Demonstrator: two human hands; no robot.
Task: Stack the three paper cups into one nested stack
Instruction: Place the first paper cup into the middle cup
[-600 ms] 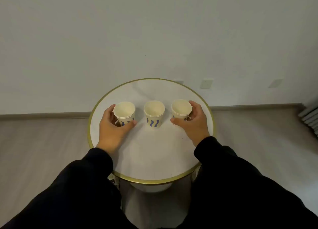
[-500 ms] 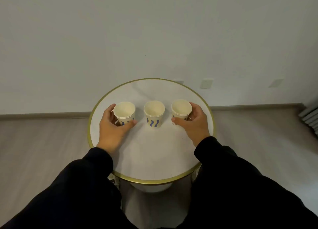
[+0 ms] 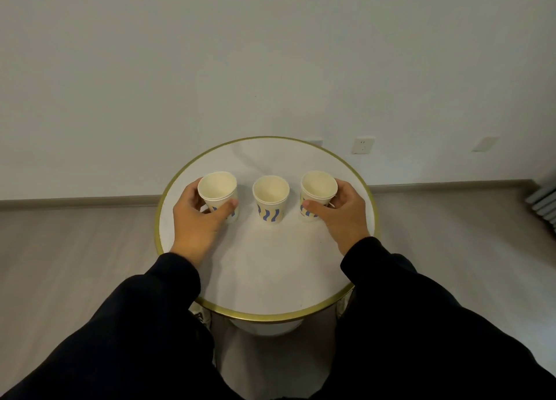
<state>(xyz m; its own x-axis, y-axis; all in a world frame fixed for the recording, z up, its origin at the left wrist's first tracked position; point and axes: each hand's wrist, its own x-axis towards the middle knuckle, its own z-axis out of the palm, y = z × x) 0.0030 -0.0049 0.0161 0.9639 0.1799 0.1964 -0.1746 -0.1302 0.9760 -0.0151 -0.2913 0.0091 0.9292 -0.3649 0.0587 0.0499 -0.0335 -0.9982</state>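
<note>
head | left hand [image 3: 195, 222] wrapped round left cup [image 3: 218, 192] | right hand [image 3: 341, 211] wrapped round right cup [image 3: 318, 193] | middle cup [image 3: 270, 199] free, upright between them | all three unstacked in a row on round surface [image 3: 264, 279]

Three paper cups are seen upright in a row across the far half of the round table [image 3: 264, 279], apart from one another. The left cup [image 3: 218, 190] is gripped by the left hand [image 3: 197, 222], thumb on its near side. The right cup [image 3: 318, 190] is gripped by the right hand [image 3: 343, 216] likewise. The middle cup [image 3: 270, 198] is untouched. Both forearms are covered by dark sleeves [image 3: 406, 324]
</note>
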